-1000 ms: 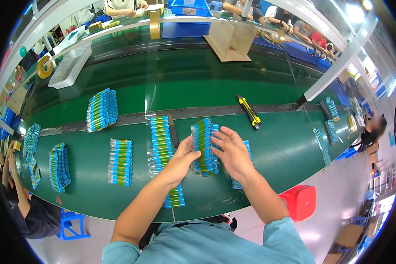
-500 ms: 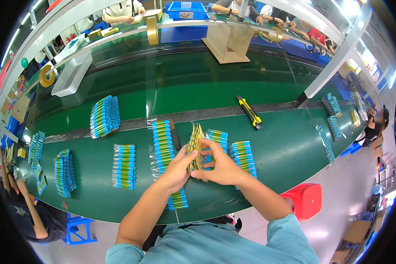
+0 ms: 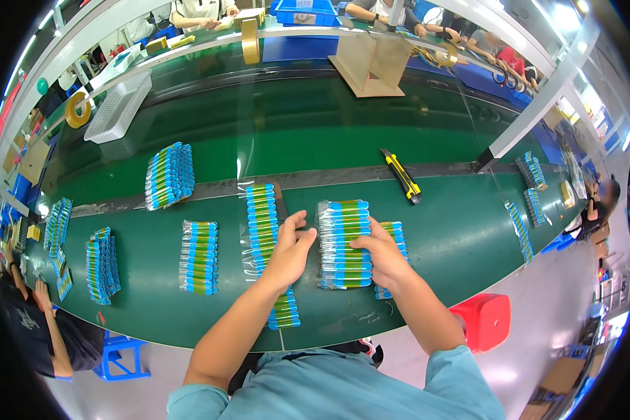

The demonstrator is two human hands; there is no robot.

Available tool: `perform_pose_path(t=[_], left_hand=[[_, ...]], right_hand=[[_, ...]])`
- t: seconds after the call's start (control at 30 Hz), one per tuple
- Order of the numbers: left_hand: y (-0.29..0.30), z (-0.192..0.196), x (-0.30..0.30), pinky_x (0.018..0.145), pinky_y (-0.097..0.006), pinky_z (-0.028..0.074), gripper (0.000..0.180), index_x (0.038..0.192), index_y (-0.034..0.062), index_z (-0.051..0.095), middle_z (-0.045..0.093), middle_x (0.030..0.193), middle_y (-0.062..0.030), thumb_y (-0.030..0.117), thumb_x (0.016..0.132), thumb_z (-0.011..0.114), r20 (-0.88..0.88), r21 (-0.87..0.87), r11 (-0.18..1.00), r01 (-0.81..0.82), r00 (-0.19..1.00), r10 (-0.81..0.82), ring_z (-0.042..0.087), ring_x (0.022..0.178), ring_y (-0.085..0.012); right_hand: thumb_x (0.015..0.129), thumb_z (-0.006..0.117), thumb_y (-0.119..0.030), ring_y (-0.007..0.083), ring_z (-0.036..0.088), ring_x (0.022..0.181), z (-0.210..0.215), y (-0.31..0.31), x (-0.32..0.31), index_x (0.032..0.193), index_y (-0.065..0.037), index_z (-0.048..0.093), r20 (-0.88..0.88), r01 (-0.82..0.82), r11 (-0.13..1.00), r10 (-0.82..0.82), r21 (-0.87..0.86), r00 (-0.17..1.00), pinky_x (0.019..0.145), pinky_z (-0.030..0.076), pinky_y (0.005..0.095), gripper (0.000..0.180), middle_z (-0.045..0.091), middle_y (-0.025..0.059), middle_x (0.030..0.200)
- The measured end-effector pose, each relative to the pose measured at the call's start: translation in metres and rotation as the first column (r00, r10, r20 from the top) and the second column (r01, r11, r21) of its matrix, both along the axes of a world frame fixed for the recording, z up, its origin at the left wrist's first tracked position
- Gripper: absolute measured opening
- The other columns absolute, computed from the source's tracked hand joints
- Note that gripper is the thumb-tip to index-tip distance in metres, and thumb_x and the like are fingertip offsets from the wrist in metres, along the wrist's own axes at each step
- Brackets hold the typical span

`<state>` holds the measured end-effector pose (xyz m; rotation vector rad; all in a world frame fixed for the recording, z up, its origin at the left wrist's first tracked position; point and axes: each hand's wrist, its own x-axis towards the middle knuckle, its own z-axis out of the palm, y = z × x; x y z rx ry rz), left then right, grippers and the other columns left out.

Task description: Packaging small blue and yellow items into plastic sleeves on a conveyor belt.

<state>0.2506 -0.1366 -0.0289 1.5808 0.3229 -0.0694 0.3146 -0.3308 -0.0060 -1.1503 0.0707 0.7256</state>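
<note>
Here, the left hand [image 3: 287, 253] lies with fingers loosely spread over the edge of a long strip of blue-and-green tubes in clear wrap [image 3: 264, 231], its fingertips reaching toward 1 o'clock and touching the left edge of the flat packet of blue-and-green tubes [image 3: 343, 241] that lies near the middle of the green counter [image 3: 441, 238]. The right hand [image 3: 381, 257] rests open on the same packet from its 4 o'clock side, fingers flat on the wrap and pinching nothing. A second packet [image 3: 397, 234] lies partly beneath the first, showing at its 3 o'clock edge. At 9 o'clock from the hands lies another wrapped packet [image 3: 199, 257], and farther out at 9 o'clock a stack of similar tubes [image 3: 102, 264]. At 11 o'clock a fanned bundle [image 3: 169, 175] rests on the counter. A yellow-and-black utility knife [image 3: 402, 176] lies at 1 o'clock, well apart from both hands. A white basket [image 3: 119, 106] stands far off at 11 o'clock, and a red stool [image 3: 484, 320] stands at 4 o'clock beside the counter.
</note>
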Motion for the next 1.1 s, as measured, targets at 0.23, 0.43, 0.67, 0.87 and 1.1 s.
perform_pose_path(t=[0.23,0.43,0.67,0.87,1.1], left_hand=[[0.004,0.022,0.024,0.106,-0.047,0.04,0.056,0.14,0.0084,0.046,0.054,0.139,-0.0107,0.052,0.104,0.045,-0.16,-0.641,0.766,0.047,0.968,-0.193,0.05,0.128,-0.024],[-0.001,0.001,0.025,0.102,-0.044,0.045,0.048,0.128,0.0082,0.057,0.066,0.123,-0.0084,0.048,0.103,0.05,-0.05,-0.771,0.632,0.084,0.98,-0.191,0.061,0.114,-0.0222],[0.001,0.003,0.023,0.098,-0.047,0.049,0.034,0.126,0.0026,0.057,0.066,0.122,-0.0138,0.025,0.102,0.048,-0.175,-0.825,0.562,-0.067,0.974,-0.141,0.065,0.109,-0.0265],[-0.003,0.0,0.023,0.09,-0.045,0.053,0.022,0.115,0.0049,0.057,0.066,0.111,-0.0105,0.019,0.101,0.046,-0.194,-0.791,0.588,-0.168,0.981,0.019,0.066,0.101,-0.0236],[-0.006,0.01,0.022,0.083,-0.04,0.055,0.019,0.115,0.0063,0.056,0.065,0.109,-0.0072,0.016,0.1,0.049,-0.25,-0.753,0.607,-0.254,0.964,0.093,0.067,0.097,-0.02]], right_hand=[[0.083,0.054,0.01,0.0244,0.063,0.111,-0.001,-0.011,0.001,0.144,-0.012,0.042,-0.238,-0.064,0.978,0.112,0.199,0.965,0.095,0.055,0.0417,0.066,0.06,0.0109,0.126],[0.083,0.055,0.01,0.0265,0.064,0.114,-0.01,-0.016,-0.002,0.14,-0.012,0.046,-0.237,-0.101,0.952,0.173,0.289,0.956,0.096,0.054,0.0442,0.062,0.062,0.0117,0.127],[0.079,0.058,0.014,0.0274,0.064,0.114,-0.022,-0.014,-0.007,0.135,-0.01,0.05,-0.205,-0.077,0.957,0.138,0.279,0.969,0.1,0.052,0.0451,0.062,0.063,0.0112,0.126],[0.079,0.06,0.015,0.0203,0.058,0.119,-0.014,-0.013,-0.017,0.125,-0.009,0.055,0.021,-0.134,0.936,0.135,0.326,0.991,0.105,0.044,0.0374,0.053,0.062,0.0062,0.125],[0.08,0.059,0.011,0.0211,0.055,0.12,-0.011,-0.006,-0.027,0.121,-0.009,0.053,0.551,-0.168,0.986,0.132,0.016,0.824,0.105,0.041,0.0365,0.046,0.059,0.0087,0.125]])
